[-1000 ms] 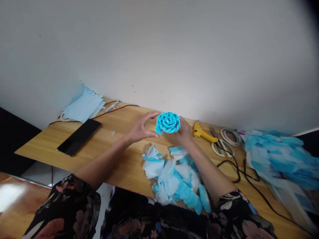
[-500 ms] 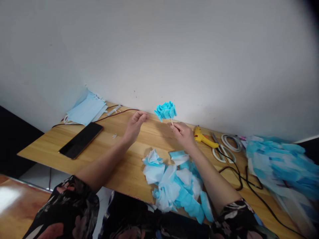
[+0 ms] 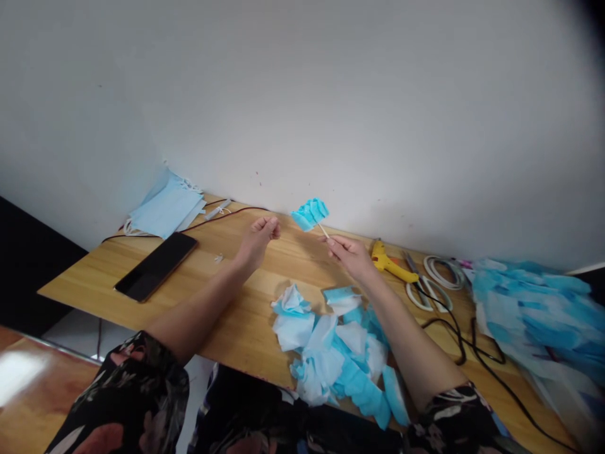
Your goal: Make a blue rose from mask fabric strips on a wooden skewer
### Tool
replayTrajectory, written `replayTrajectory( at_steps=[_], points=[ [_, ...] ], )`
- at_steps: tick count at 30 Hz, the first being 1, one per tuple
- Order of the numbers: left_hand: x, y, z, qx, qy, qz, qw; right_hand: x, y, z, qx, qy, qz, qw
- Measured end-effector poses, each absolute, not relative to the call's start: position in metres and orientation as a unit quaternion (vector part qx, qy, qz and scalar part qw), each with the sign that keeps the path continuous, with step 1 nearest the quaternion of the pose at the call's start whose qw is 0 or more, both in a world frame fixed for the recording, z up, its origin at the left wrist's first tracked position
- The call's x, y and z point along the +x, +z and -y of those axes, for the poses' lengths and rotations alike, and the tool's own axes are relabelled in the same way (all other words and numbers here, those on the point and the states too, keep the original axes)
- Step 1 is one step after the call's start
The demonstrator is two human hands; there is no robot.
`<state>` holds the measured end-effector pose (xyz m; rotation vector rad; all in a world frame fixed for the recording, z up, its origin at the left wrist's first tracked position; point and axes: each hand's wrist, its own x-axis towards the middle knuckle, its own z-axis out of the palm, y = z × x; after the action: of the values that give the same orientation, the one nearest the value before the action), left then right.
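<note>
A blue artificial flower [image 3: 311,214] with ruffled layers hangs above the back of the table, its head tipped to the left. Its thin pale stick stem [image 3: 324,231] is pinched between the thumb and fingers of my right hand [image 3: 348,253]. My left hand [image 3: 259,238] is closed, with the fingers curled, just left of the flower and apart from it; whatever its fingertips hold, if anything, is hidden. Below my right forearm lies a heap of crumpled blue and white fabric pieces [image 3: 326,353].
On the left are a stack of blue face masks [image 3: 165,205] and a black phone [image 3: 155,266]. A yellow glue gun [image 3: 394,267], scissors [image 3: 428,295], a coiled white cable [image 3: 444,272] and a pile of blue material [image 3: 539,309] lie on the right. A grey wall [image 3: 302,94] rises behind.
The flower has tilted to the left and turned, so more of its side and stem show. My left hand has turned slightly, its fingers still curled. The view has shifted a little.
</note>
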<state>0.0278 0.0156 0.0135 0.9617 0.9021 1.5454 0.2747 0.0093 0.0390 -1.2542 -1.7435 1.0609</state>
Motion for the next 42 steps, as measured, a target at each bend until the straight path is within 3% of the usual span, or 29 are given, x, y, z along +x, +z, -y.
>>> replayTrajectory(
  at_steps=[9, 21, 27, 32, 42],
  points=[
    [0.04, 0.013, 0.002, 0.507, 0.489, -0.284, 0.65, 0.265, 0.047, 0.003, -0.455, 0.448, 0.695, 0.331],
    [0.056, 0.015, 0.007, 0.489, 0.531, -0.322, 0.612, 0.248, 0.041, 0.012, -0.399, 0.462, 0.736, 0.293],
    [0.055, 0.013, 0.0, 0.474, 0.607, -0.358, 0.528, 0.25, 0.044, 0.007, -0.405, 0.358, 0.753, 0.374],
    [0.045, 0.016, 0.0, 0.507, 0.598, -0.38, 0.49, 0.25, 0.061, 0.019, -0.43, 0.306, 0.728, 0.437],
    [0.045, 0.032, 0.017, 0.534, 0.576, -0.357, 0.506, 0.233, 0.074, 0.047, -0.326, 0.203, 0.803, 0.455]
  ],
)
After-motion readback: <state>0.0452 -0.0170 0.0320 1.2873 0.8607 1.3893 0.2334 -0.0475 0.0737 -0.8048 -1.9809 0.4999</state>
